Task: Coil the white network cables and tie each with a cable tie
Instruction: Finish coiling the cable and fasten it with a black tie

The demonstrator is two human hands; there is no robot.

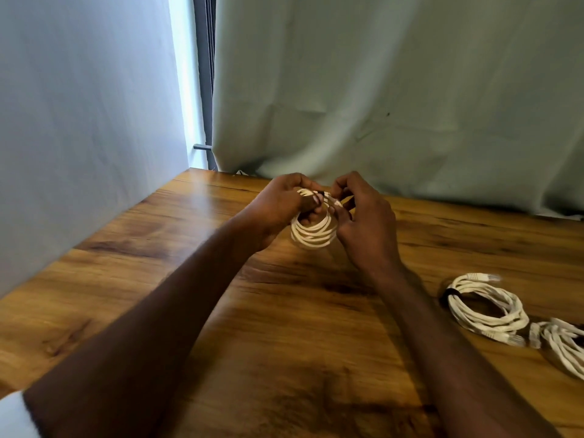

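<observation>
The left hand [278, 207] grips the coiled white cable [313, 230] at its top, fingers curled through the loop; the right hand [363, 216] pinches near a dark tie [320, 193] there (the motion blurs detail); both hover above the wooden table [158, 279]; two more coils [486, 308] lie well apart to the right, one [565, 349] cut by the frame edge.

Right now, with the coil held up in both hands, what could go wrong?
The coil hangs above the table, gripped only at its top by the left hand and right hand; loops may spring loose. The black tie looks barely started and could slip off.
</observation>
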